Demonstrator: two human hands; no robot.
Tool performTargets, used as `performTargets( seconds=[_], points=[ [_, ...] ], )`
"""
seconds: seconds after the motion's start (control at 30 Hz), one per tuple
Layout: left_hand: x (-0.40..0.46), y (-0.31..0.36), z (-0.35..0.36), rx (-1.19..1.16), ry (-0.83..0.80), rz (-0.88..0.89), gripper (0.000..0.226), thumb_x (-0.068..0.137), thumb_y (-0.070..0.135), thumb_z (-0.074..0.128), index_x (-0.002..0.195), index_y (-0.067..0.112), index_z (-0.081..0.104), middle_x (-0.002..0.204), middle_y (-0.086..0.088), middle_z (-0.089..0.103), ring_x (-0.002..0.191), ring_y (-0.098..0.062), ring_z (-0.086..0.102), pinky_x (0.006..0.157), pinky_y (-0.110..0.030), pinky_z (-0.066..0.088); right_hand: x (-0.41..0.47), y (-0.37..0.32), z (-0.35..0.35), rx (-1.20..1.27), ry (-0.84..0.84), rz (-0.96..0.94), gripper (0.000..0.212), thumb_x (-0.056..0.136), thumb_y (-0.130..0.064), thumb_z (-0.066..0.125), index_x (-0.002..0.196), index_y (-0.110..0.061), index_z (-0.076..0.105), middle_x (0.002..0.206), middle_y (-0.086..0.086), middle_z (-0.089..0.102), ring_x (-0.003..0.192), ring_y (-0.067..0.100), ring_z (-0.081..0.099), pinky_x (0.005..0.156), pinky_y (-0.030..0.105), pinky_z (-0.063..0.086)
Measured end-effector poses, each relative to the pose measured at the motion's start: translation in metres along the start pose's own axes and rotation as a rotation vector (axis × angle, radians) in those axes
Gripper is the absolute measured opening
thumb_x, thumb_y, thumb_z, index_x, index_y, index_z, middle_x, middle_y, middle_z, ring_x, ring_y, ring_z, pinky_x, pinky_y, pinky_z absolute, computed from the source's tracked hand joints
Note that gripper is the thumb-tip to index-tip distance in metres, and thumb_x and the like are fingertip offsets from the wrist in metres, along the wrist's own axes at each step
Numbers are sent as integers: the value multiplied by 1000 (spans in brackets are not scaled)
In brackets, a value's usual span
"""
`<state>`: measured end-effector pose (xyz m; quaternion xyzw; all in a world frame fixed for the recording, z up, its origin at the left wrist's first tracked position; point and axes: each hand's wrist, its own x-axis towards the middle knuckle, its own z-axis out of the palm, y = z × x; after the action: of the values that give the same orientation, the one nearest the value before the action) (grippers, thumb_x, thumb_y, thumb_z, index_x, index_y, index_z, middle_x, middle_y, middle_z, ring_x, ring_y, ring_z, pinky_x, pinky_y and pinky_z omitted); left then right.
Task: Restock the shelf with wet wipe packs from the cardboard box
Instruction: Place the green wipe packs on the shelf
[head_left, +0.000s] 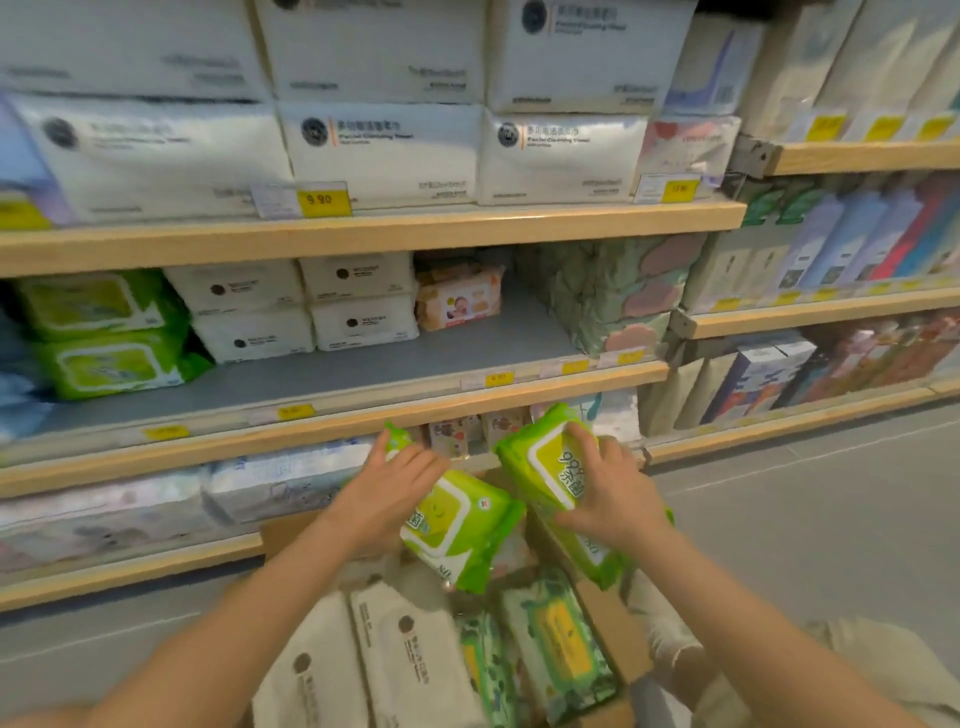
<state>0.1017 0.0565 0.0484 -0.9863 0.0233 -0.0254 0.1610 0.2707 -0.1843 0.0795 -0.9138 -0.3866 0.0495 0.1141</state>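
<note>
The left hand (397, 491) lies with fingers spread and lightly bent over the top end of a lime-green wet wipe pack (457, 527), the thumb out to the side near the pack's crimped edge; it grips the pack from above. The right hand (610, 491) holds a second green pack (545, 467), fingers curled over its lid label and thumb wrapped along the lower side. The two packs sit just beside each other between the hands, the right one tilted up and a little higher than the left one.

Directly below both hands stands the cardboard box (610, 631), open at the top. Inside it, under the left forearm, stand beige packs (410, 654) on edge, and under the right hand lie green leaf-printed packs (558, 649) with a yellow label.

Above and ahead of the hands runs the shelf (332, 371), grey-surfaced with a wooden front edge and yellow price tags (498, 379). Up and to the left of the left hand, two matching green packs (104, 335) are stacked on it. Beside them, straight above the left hand, stand white packs (306, 306) in two stacks, then a single orange pack (460, 299) set further back. Above the right hand the shelf surface shows bare grey, bounded by a large patterned bundle (608, 291).
</note>
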Motion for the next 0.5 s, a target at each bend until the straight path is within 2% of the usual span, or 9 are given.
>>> performTargets(
  seconds=[0.13,0.3,0.5],
  points=[
    [-67,-44,-12,4,-1,-205,94,45,58,75,124,17,45,109,-1,57,105,-23,55,98,-63,36,30,-57,1,-55,3,-160,109,59,-61,70,145,-31,9,122,8,42,108,31,46,79,42,48],
    [-159,-91,-16,37,-33,-446,95,43,64,74,121,16,46,105,-4,58,100,-26,56,94,-64,38,68,-145,13,-75,0,-391,106,62,-58,69,144,-31,8,125,6,39,113,30,43,82,43,48],
    [-242,-141,-5,66,-19,-737,103,31,55,81,118,11,47,102,-8,57,98,-25,44,88,-67,40,116,-250,34,-193,21,-618,107,64,-56,69,147,-29,5,127,5,36,110,28,43,80,41,47]
  ],
)
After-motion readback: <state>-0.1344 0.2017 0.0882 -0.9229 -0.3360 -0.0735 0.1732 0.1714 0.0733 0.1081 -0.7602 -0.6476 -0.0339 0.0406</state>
